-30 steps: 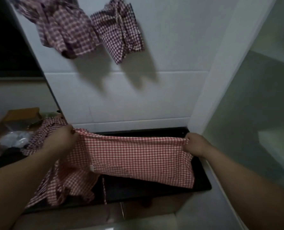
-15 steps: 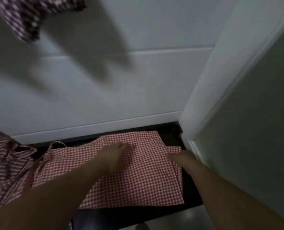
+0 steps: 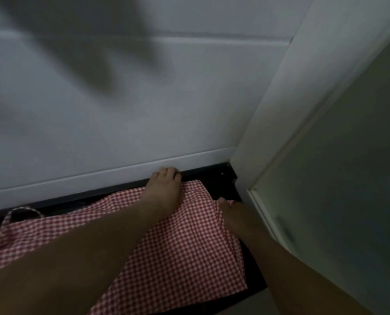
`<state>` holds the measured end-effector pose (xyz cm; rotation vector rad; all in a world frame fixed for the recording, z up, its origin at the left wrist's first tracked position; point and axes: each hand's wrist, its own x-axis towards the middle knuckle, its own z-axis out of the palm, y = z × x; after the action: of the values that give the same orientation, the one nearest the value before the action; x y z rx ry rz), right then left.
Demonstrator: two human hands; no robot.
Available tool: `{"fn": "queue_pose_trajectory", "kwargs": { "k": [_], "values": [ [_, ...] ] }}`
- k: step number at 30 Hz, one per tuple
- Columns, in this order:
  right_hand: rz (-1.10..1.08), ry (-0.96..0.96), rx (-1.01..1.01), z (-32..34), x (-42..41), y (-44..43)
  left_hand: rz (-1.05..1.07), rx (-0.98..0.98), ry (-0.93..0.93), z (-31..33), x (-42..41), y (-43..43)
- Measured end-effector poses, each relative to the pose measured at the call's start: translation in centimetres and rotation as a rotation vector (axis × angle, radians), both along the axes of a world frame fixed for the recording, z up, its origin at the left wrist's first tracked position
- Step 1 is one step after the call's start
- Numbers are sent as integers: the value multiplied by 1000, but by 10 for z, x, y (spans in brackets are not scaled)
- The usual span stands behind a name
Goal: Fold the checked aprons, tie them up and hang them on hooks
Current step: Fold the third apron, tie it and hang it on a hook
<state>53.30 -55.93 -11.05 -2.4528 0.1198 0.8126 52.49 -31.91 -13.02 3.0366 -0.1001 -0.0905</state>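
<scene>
One checked apron [image 3: 184, 246] lies flat on the dark counter [image 3: 223, 178], with its long axis running left to right and its neck loop [image 3: 25, 212] pointing left. The left hand [image 3: 164, 189] presses the far edge, fingers straight. The right hand [image 3: 231, 212] rests at the right hem, too blurred for me to tell if it pinches. I'd smooth outward, then fold with edges matched.

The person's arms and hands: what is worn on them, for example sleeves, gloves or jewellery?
Both arms are bare: the left forearm and the right forearm show no sleeve up to the picture's edge. The left hand and the right hand wear no gloves. No watch, bracelet or ring can be seen, though the picture is dim and blurred.
</scene>
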Motion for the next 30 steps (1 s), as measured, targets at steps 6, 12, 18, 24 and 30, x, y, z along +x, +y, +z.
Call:
{"fn": "queue_pose_trajectory", "kwargs": {
  "k": [6,12,18,24,30],
  "values": [
    [-15,75,216,5,16,4,-109,24,-50,-14,-17,-6],
    [-56,354,420,-2,-24,-7,148,-158,256,-14,-24,1],
    [-139,222,284,1,-9,1,85,-415,388,-2,-8,-7],
    [-201,83,645,23,-18,7,26,-979,439,46,-36,10],
    [74,50,932,131,-34,25,-170,-967,286,169,-70,31]
  ]
}}
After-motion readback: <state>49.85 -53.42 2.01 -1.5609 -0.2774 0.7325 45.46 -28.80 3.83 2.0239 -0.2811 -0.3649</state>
